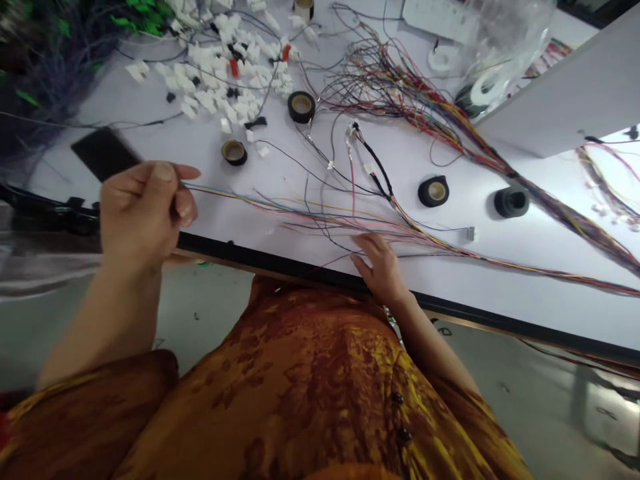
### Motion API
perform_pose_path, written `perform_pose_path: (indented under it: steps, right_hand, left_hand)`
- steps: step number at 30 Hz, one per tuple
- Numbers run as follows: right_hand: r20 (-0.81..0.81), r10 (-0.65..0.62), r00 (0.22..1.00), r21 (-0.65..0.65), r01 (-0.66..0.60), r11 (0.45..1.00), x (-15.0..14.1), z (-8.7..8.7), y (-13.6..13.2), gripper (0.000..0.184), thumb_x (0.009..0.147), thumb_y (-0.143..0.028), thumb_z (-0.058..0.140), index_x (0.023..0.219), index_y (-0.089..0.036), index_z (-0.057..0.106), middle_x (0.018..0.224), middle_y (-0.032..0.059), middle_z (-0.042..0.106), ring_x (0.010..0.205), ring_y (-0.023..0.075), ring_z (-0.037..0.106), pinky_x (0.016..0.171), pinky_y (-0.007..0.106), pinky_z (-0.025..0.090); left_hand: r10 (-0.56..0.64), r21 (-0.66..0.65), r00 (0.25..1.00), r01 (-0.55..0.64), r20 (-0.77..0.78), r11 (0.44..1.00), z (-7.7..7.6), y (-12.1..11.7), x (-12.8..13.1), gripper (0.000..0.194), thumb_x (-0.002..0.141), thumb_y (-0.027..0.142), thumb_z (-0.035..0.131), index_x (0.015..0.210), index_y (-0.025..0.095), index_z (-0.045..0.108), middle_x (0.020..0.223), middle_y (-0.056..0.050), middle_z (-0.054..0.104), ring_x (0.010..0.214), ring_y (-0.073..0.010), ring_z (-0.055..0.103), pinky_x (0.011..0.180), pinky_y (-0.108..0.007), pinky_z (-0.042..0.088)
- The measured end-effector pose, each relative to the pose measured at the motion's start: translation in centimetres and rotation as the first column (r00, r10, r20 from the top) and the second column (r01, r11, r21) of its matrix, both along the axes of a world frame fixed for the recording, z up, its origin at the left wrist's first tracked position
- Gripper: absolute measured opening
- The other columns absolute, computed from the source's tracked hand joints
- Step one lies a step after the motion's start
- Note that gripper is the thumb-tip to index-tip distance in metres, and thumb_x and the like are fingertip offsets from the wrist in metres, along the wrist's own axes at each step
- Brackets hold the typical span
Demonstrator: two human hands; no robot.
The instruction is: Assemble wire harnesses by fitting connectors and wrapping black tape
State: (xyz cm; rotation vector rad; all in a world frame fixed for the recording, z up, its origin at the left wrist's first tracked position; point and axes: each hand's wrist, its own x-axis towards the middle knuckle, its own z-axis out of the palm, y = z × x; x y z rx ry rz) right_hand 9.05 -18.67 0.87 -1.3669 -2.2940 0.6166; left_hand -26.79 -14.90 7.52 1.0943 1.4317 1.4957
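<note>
My left hand (145,213) is raised over the near edge of the white table (210,153), pinching the ends of a bundle of thin coloured wires (280,203). The wires run rightward across the table toward a small white connector (470,233). My right hand (381,267) rests at the table's near edge, fingers curled down onto the same wires where they spread out.
Black tape rolls (301,107) (234,153) (433,192) (511,201) lie on the table. A heap of white connectors (225,73) sits at the back left, a tangled wire harness (450,120) runs to the right, and a dark flat phone-like slab (104,153) lies at left. A grey board (565,93) stands at the right.
</note>
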Motion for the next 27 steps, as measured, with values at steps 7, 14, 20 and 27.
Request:
perform_pose_path:
  steps: [7,14,20,27]
  right_hand:
    - [-0.176,0.066,0.982,0.116,-0.046,0.992,-0.2,1.6,-0.6,0.021,0.097,-0.027,0.051,0.097,-0.023,0.072,0.094,0.0067,0.072,0.088,0.0197,0.065,0.081,0.037,0.051]
    - [0.037,-0.137,0.990,0.212,0.126,0.969,0.5,0.9,1.6,0.019,0.095,-0.028,0.056,0.105,-0.025,0.071,0.101,0.0070,0.068,0.096,0.0242,0.059,0.088,0.043,0.044]
    - [-0.033,-0.200,0.979,0.190,0.202,0.961,-1.1,1.6,3.0,0.025,0.093,-0.038,0.058,0.110,-0.021,0.066,0.108,0.0103,0.062,0.103,0.0278,0.055,0.093,0.045,0.042]
    - [-0.021,0.034,0.999,0.113,-0.031,0.993,-6.5,3.6,6.2,0.027,0.095,-0.034,0.055,0.118,-0.020,0.060,0.108,0.0105,0.061,0.103,0.0271,0.055,0.091,0.043,0.044]
  left_hand:
    - [0.050,-0.022,0.998,-0.049,0.037,0.999,0.3,0.6,0.1,0.020,0.092,0.017,0.059,0.080,0.007,0.071,0.038,0.005,0.044,0.030,-0.0056,0.034,0.034,-0.022,0.021]
    - [-0.014,0.011,0.999,0.014,0.039,1.000,1.7,0.7,0.8,0.017,0.090,0.019,0.062,0.079,0.009,0.072,0.039,0.005,0.045,0.030,-0.0057,0.035,0.033,-0.021,0.024]
    - [-0.018,0.037,0.994,0.014,0.104,0.999,2.7,0.8,1.6,0.018,0.088,0.017,0.064,0.077,0.007,0.071,0.038,0.003,0.046,0.030,-0.0070,0.036,0.033,-0.021,0.024]
    - [0.009,0.046,0.969,-0.021,0.247,0.999,3.3,1.0,2.5,0.029,0.096,0.013,0.053,0.072,0.007,0.069,0.036,0.004,0.042,0.029,-0.0057,0.033,0.033,-0.018,0.023]
